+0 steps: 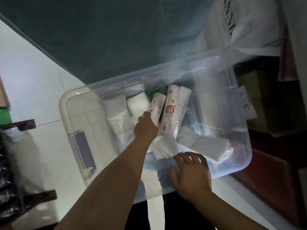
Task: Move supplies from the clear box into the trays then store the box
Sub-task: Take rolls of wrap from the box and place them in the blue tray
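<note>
A clear plastic box [235, 165] sits tilted in the middle of the view, with several white packets and printed rolls inside. My left hand [145, 128] reaches into it and its fingers close around a white printed roll [157, 108]. A second, longer printed roll [169, 110] lies just right of that one. My right hand [191, 171] rests with fingers spread on the near wall of the box. White folded packets [116, 112] lie at the left, and another white packet [214, 148] lies at the right.
The box's white lid [78, 120] lies under and left of it on the pale floor [29, 90]. A dark green wall [99, 39] is behind. Dark furniture with cardboard [272, 113] stands at the right, and dark wrapped items [6, 171] at the left edge.
</note>
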A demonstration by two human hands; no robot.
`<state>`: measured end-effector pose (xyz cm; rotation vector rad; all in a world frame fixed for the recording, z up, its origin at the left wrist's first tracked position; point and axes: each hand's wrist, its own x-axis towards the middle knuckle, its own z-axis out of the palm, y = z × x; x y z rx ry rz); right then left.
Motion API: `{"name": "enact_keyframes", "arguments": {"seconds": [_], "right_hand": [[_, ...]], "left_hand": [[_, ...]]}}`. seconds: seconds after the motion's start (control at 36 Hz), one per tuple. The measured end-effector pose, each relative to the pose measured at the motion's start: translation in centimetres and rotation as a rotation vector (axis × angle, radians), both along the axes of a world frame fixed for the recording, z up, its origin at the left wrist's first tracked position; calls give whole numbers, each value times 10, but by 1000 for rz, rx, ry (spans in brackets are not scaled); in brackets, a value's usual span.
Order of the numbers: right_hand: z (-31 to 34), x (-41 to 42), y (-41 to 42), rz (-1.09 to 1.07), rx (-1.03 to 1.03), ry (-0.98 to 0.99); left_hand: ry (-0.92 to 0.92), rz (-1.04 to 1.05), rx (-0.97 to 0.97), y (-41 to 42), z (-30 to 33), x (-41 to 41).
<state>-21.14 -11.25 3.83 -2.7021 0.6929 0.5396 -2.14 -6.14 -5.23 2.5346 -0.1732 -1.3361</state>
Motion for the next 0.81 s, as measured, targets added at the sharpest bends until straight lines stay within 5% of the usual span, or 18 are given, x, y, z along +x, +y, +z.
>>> {"name": "enact_keyframes", "arguments": {"seconds": [0.28, 0.53, 0.81], "right_hand": [[17, 21, -5, -196, 192, 245], [-19, 99, -50, -973, 806, 268], [-78, 158, -81, -1068, 633, 218]], "left_hand": [[449, 788, -320, 70, 113, -15], [534, 1170, -551, 119, 176, -52], [458, 1325, -634, 124, 151, -70]]}}
